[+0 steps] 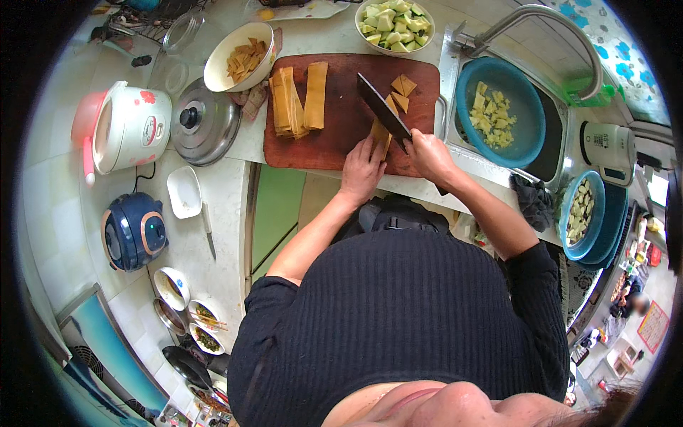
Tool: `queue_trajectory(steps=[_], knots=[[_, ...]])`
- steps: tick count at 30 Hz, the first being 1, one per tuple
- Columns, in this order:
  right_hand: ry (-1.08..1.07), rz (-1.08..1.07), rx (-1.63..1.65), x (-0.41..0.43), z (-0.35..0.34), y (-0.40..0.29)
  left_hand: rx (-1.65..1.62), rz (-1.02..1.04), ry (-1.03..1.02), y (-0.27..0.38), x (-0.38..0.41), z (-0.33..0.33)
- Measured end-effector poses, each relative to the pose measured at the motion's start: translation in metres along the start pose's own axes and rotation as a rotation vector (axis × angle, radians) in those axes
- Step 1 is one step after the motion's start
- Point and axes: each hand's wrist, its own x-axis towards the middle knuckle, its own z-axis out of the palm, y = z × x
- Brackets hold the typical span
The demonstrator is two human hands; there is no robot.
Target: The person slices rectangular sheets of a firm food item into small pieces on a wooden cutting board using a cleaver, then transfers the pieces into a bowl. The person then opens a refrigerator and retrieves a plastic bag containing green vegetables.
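Observation:
On a reddish wooden cutting board, my left hand presses down a stack of tan tofu-skin-like strips with its fingertips. My right hand grips a cleaver, whose dark blade lies across the far part of that stack. Several cut triangular pieces rest just beyond the blade. Long uncut strips lie at the board's left side. A cream bowl behind the board's left corner holds more cut tan pieces. The cleaver's cutting edge is partly hidden against the strips.
A bowl of green vegetable chunks stands behind the board. Right of it, a blue basin with pale pieces sits in the sink under a curved faucet. At left are a metal lid, a rice cooker and a small knife.

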Motion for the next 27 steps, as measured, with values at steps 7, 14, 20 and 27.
queue_trajectory(steps=[7,14,20,27], knots=[[0.077,-0.013,-0.155,-0.004,0.036,-0.013,0.009,0.039,0.045,-0.003,-0.003,0.007],[0.047,-0.092,-0.141,0.001,-0.013,0.017,0.119,0.023,0.020,-0.001,-0.006,-0.003],[-0.151,-0.250,-0.320,-0.001,-0.034,0.008,0.147,0.068,-0.031,-0.002,-0.017,-0.003],[-0.170,-0.303,-0.359,0.005,-0.023,0.009,0.157,0.047,-0.083,-0.003,-0.020,0.000]])
